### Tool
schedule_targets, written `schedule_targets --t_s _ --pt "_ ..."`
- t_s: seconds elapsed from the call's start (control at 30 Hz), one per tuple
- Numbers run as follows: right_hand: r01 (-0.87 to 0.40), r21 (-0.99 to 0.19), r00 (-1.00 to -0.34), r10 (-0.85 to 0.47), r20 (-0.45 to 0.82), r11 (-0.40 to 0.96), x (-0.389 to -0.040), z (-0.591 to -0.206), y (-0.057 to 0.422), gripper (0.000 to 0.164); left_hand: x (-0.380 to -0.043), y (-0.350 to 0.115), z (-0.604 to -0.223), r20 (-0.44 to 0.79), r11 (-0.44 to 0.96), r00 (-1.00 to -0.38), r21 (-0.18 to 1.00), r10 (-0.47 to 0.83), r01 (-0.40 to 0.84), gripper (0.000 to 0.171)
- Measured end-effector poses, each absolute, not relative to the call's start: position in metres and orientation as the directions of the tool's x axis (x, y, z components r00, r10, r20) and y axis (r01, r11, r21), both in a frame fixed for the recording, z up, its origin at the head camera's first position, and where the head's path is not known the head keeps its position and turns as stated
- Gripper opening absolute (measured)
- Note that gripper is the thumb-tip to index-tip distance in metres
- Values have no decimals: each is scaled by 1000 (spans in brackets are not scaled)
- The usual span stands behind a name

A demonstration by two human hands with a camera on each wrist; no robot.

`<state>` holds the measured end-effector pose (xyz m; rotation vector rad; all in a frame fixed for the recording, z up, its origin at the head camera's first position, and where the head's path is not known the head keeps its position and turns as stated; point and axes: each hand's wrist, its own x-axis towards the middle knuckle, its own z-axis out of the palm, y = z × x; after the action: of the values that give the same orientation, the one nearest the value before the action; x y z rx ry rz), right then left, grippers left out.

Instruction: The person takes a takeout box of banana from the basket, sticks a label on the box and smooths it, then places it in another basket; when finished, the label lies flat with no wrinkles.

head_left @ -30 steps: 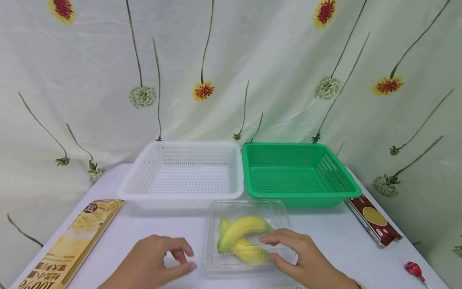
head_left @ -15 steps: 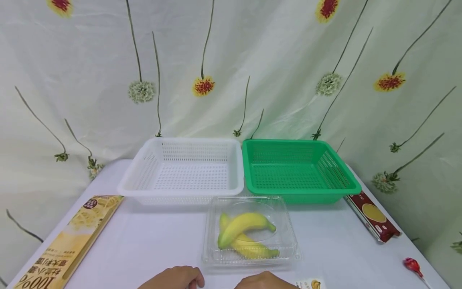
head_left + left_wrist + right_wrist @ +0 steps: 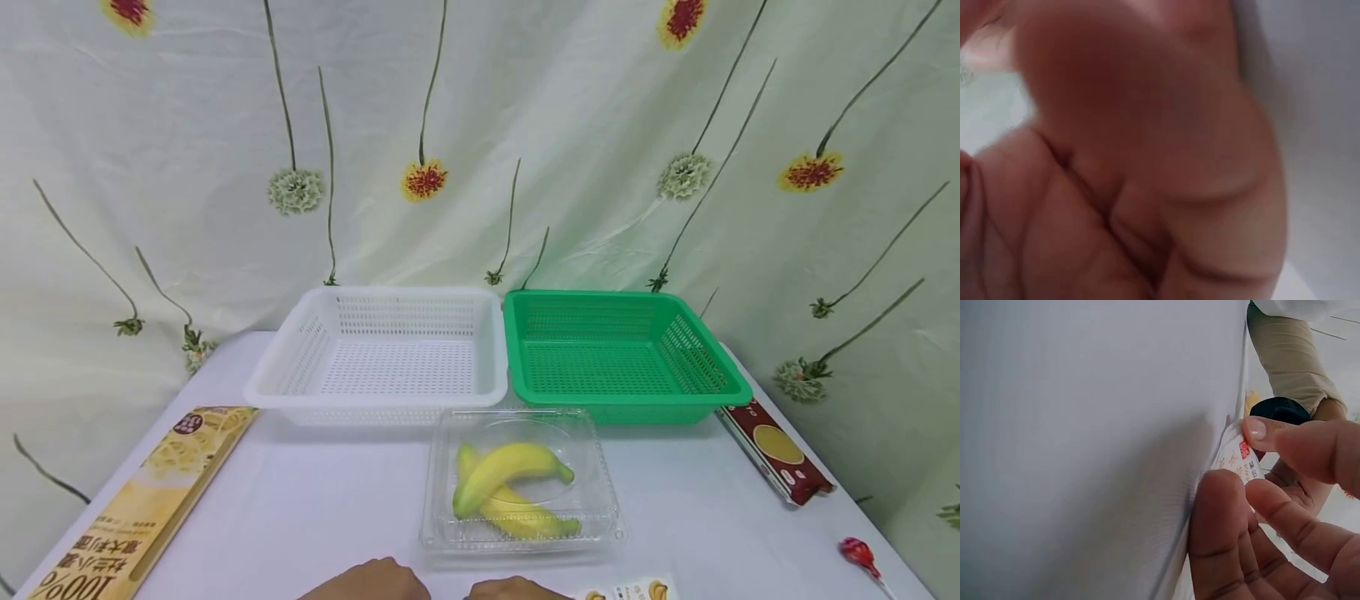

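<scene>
My left hand and right hand are low at the bottom edge of the head view, close together with only their backs showing. Beside the right hand lies part of a white paper label with banana pictures. In the right wrist view, the right thumb and fingers pinch a white printed label with a red mark, at the table's edge. The left hand has curled fingers in its blurred wrist view; whether they hold anything is hidden. Ahead sits a closed clear plastic clamshell box with two bananas inside.
A white basket and a green basket stand side by side at the back. A yellow pasta pack lies left. On the right are a dark red packet and a red lollipop.
Both hands have drawn back from around the box to the table's near edge, and the right now pinches a label there. More of the banana label has come into view. The box stays put.
</scene>
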<state>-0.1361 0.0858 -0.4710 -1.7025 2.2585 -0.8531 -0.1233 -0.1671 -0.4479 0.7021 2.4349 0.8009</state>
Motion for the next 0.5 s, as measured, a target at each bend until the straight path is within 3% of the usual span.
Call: schedule_targets --t_s 0.17,0.33,0.4,0.5 --pt "-796 -555 -359 -927 110 242 -135 -461 82 11 -124 -171 -443 -285 620 -702 734 652 278 21" --pt "-495 -817 -502 -865 -10 297 -129 -455 81 13 -123 -170 -444 -213 444 -688 878 694 177 24" --pt "-403 -874 -525 -851 -21 271 -128 -455 81 16 -124 -170 -445 -157 336 -660 930 735 152 28" --pt "-375 -893 -535 -845 -10 248 -129 -455 80 19 -128 -169 -447 -66 193 -592 969 803 153 30"
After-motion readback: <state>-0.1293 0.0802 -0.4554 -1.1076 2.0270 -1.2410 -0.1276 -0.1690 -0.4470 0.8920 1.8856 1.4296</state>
